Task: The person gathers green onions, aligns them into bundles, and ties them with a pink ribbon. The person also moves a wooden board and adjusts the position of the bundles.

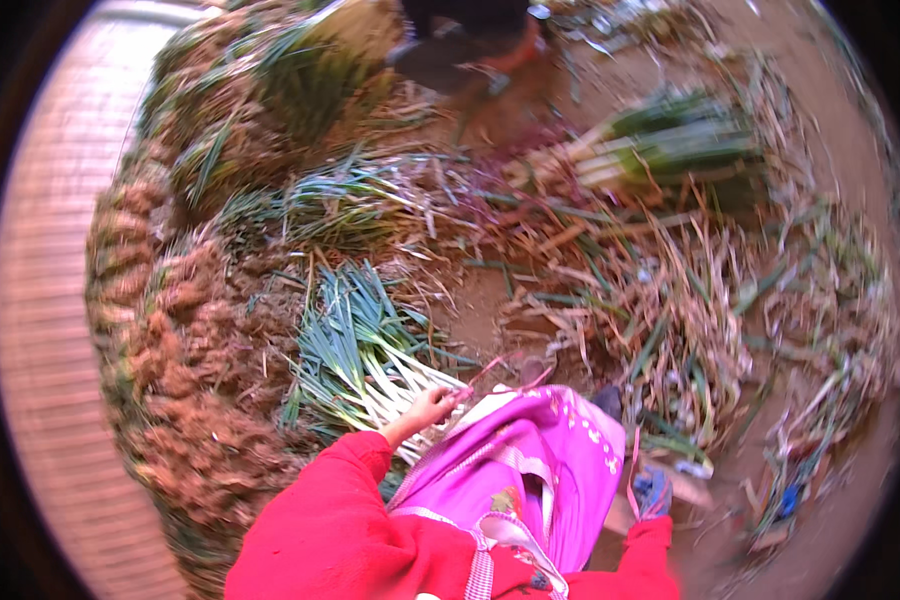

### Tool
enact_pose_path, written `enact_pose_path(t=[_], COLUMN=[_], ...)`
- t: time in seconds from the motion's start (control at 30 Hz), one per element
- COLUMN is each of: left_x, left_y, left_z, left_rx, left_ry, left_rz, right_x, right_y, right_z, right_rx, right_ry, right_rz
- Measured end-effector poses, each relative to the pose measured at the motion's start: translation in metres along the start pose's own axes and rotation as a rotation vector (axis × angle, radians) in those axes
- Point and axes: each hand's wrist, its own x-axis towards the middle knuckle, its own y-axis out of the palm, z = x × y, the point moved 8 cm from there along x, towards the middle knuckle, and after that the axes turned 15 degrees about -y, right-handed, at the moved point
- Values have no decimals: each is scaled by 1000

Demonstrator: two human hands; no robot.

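My bare left hand (429, 407) is at the root ends of a fanned pile of green onions (367, 352), beside the pink apron (525, 442) over my lap. A thin reddish strip (495, 365) runs from near its fingertips across the apron's far edge. My right hand (651, 491), in a blue-grey glove, is low on the right of the apron, with a pink strip (633, 472) at its fingers. Whether the left fingers are closed on an onion or on the strip is unclear, and blur hides how the right fingers are set.
Piled onion bundles with soil-covered roots (187, 420) line the left, beside a slatted surface (60, 337). Dry leaf scraps (667, 330) cover the ground at right. A tied-looking bundle of thick green onions (667, 146) lies far right. A blurred dark shape (457, 37) is at the top.
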Motion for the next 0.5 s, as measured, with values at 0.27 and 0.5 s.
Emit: enact_pose_path(t=[0.27, 0.5], left_x=[-1, 46], left_y=[-81, -90], left_z=[116, 271], left_rx=[-489, -834], left_ry=[59, -79], left_rz=[-79, -385], right_x=[-40, -12], right_y=[118, 241], right_z=[121, 180], right_rx=[-376, -810], right_ry=[-111, -286], right_rz=[54, 286])
